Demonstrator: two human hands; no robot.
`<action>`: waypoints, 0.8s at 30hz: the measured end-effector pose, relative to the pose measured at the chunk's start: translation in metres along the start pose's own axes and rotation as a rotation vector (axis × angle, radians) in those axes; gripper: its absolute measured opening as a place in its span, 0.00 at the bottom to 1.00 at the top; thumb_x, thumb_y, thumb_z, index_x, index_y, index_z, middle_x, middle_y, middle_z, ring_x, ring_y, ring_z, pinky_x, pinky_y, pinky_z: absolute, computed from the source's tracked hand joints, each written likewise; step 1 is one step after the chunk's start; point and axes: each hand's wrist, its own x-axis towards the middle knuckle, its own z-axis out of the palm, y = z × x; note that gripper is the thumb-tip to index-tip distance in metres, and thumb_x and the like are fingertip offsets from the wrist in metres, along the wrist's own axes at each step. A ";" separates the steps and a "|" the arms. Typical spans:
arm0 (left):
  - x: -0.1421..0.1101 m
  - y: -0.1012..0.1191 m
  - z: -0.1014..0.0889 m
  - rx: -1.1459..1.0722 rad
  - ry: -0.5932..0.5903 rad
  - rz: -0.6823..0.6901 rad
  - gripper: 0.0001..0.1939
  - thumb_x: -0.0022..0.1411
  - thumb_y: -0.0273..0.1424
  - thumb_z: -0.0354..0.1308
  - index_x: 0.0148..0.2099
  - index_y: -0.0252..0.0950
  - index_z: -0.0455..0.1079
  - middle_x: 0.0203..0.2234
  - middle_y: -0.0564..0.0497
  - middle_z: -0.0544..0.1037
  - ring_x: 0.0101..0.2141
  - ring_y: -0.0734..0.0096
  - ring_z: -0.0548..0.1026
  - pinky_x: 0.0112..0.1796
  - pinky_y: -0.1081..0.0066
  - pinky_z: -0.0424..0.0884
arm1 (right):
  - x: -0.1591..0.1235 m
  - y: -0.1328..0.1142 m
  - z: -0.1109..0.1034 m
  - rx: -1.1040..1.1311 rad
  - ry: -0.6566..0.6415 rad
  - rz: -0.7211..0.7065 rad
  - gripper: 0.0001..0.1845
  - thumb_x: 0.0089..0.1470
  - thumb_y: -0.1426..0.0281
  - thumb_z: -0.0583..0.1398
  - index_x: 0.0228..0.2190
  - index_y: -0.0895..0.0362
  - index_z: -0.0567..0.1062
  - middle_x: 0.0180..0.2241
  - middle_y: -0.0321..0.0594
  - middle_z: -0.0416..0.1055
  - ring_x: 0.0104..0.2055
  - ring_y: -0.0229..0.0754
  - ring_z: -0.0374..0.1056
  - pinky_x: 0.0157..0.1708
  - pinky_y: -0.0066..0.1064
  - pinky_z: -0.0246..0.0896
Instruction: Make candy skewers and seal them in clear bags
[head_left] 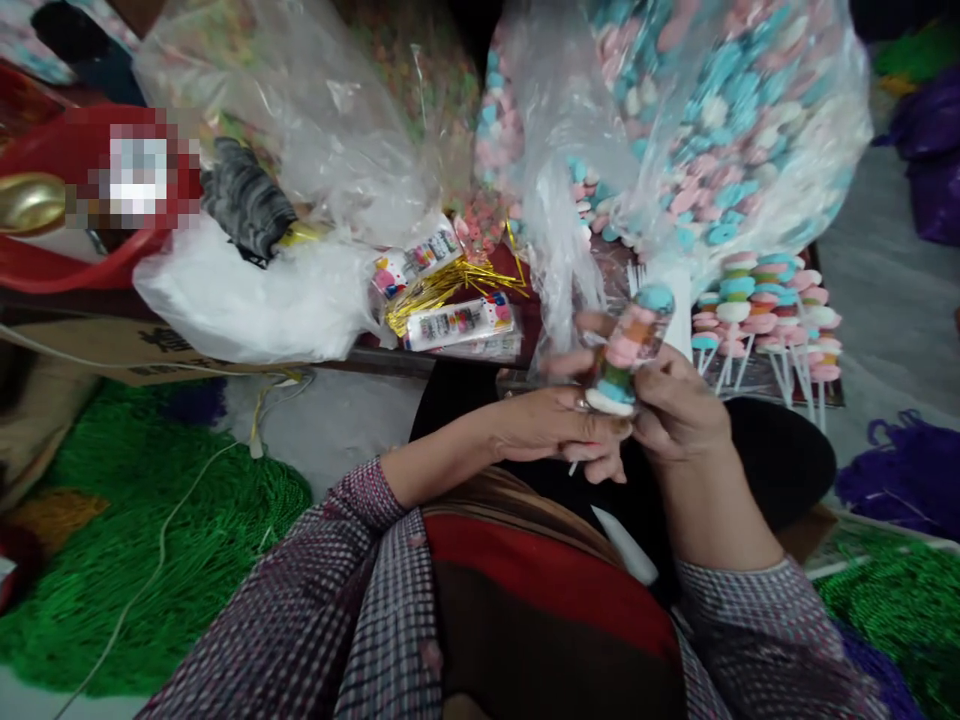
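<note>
Pink-blue candy stick (627,350) is held tilted btwn L (551,422) & R hands (684,405).

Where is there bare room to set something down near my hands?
On the table, just a narrow dark-red sliver, between the printed wrapper packs and the hanging plastic bag neck. More room: grey floor right of the finished-looking marshmallow skewers, left of the purple strings. Crowded: behind your hands, under the bulging marshmallow bag.
</note>
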 end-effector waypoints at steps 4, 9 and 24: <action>-0.004 0.004 -0.016 0.477 0.233 0.053 0.27 0.61 0.58 0.60 0.28 0.39 0.67 0.17 0.56 0.67 0.21 0.73 0.66 0.29 0.69 0.68 | 0.005 0.009 0.025 0.061 0.048 -0.048 0.19 0.51 0.50 0.71 0.32 0.50 0.76 0.30 0.39 0.78 0.36 0.46 0.77 0.34 0.39 0.76; -0.013 0.010 -0.034 0.716 0.512 0.177 0.24 0.62 0.54 0.60 0.28 0.40 0.65 0.18 0.55 0.65 0.22 0.71 0.65 0.29 0.69 0.64 | 0.011 0.013 0.034 -0.080 0.197 -0.134 0.17 0.51 0.54 0.72 0.33 0.51 0.76 0.31 0.38 0.79 0.35 0.43 0.77 0.39 0.39 0.76; -0.016 0.004 -0.053 0.999 0.940 0.434 0.13 0.67 0.42 0.57 0.34 0.41 0.65 0.23 0.53 0.68 0.27 0.66 0.67 0.32 0.68 0.62 | 0.051 0.028 0.053 -0.184 0.302 -0.229 0.17 0.48 0.55 0.73 0.31 0.51 0.76 0.30 0.33 0.74 0.35 0.38 0.72 0.41 0.35 0.74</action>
